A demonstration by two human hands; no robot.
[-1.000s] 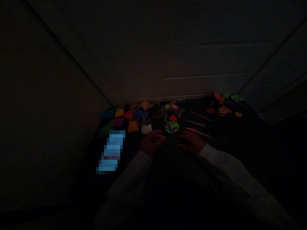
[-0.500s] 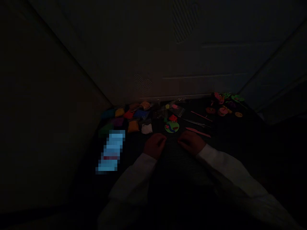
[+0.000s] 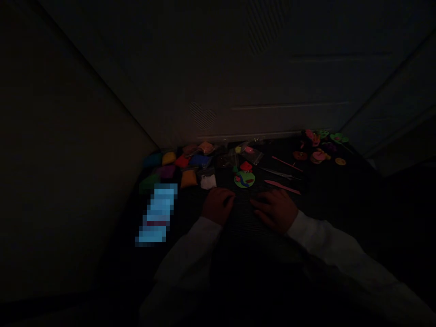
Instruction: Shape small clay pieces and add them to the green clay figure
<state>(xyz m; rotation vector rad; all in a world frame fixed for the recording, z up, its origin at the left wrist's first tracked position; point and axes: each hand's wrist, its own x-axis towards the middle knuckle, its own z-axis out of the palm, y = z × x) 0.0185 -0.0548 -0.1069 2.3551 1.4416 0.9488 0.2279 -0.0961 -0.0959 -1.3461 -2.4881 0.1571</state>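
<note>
In dim light, my left hand (image 3: pixel 217 206) rests on the dark table with its fingers curled and thumb close to the forefinger; whatever may be between them is hidden. Facing it, my right hand (image 3: pixel 275 210) lies palm down, fingers stretched and thumb apart, holding nothing that I can see. Just beyond the gap between both hands sits a round green clay disc (image 3: pixel 241 183) with blue, brown and pink pieces on it. A small red-topped clay figure (image 3: pixel 246 166) stands at its back edge. A pink clay knife (image 3: pixel 282 186) lies beyond my right hand.
Scissors (image 3: pixel 281 174) and a thin pink tool (image 3: pixel 287 164) lie behind the knife. Bags of coloured clay, including an orange one (image 3: pixel 188 179) and a white one (image 3: pixel 208 181), fill the back left. Clay models (image 3: pixel 318 157) stand back right. A glowing, pixelated screen (image 3: pixel 158 213) lies left.
My right hand has shifted slightly right and toward me, and its fingers have spread, with the thumb now apart. My left hand has barely moved.
</note>
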